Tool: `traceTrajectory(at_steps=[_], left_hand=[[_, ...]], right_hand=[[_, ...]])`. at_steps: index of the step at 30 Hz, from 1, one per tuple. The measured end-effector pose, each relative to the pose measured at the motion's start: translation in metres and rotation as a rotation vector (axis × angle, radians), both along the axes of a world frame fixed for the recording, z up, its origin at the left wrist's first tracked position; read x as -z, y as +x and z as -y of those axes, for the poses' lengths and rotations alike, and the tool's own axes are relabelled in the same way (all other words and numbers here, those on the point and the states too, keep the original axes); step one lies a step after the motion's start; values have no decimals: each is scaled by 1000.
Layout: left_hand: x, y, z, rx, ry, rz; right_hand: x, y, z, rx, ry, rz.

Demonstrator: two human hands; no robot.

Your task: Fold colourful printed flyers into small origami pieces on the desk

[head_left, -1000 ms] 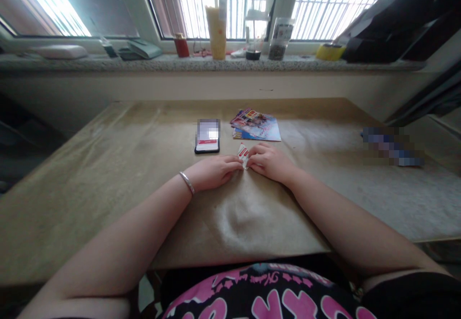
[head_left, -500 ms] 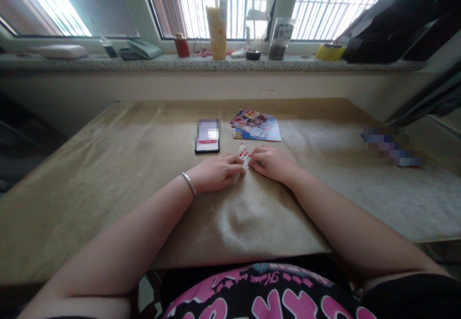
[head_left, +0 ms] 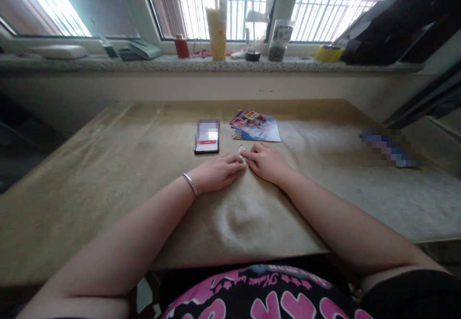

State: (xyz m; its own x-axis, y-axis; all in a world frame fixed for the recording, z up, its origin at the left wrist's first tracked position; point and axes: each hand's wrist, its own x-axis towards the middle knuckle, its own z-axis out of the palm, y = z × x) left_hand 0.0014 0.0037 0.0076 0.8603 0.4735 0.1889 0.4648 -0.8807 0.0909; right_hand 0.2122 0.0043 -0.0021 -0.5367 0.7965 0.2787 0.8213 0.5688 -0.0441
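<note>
A small piece of folded paper [head_left: 241, 150], white with red print, lies on the table between my hands, largely covered by fingers. My left hand [head_left: 224, 171] rests at its left and lower side, the fingers together and holding it against the tabletop. From the right, my right hand [head_left: 268, 163] presses its fingertips onto the paper, fingers bent. The fingertips of both hands nearly meet over it. A silver bracelet [head_left: 190, 183] circles my left wrist.
A phone [head_left: 207, 136] with a lit, blurred screen lies beyond my left hand. Colourful printed sheets [head_left: 256, 124] are stacked beyond the paper. At the table's right lies a blurred bluish item [head_left: 391, 148]. Cups and a red-bodied bottle [head_left: 181, 46] stand on the windowsill [head_left: 151, 64].
My right hand has moved slightly left and over the paper. Less of the paper's red-printed face shows now. The left hand has stayed nearly still.
</note>
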Motion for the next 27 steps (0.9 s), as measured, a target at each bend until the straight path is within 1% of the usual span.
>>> traceTrajectory(at_steps=[4, 9, 16, 20, 27], left_hand=[[1, 2, 0, -7, 52, -13], [1, 3, -1, -10, 83, -40], [0, 5, 2, -65, 77, -69], [-2, 9, 8, -145, 139, -83], [-7, 14, 7, -193, 227, -47]], right_hand=[[0, -2, -5, 70, -12, 4], [-2, -6, -13, 136, -77, 63], [-4, -9, -18, 151, -90, 102], [-4, -8, -18, 162, -98, 94], [-4, -7, -17, 192, -100, 48]])
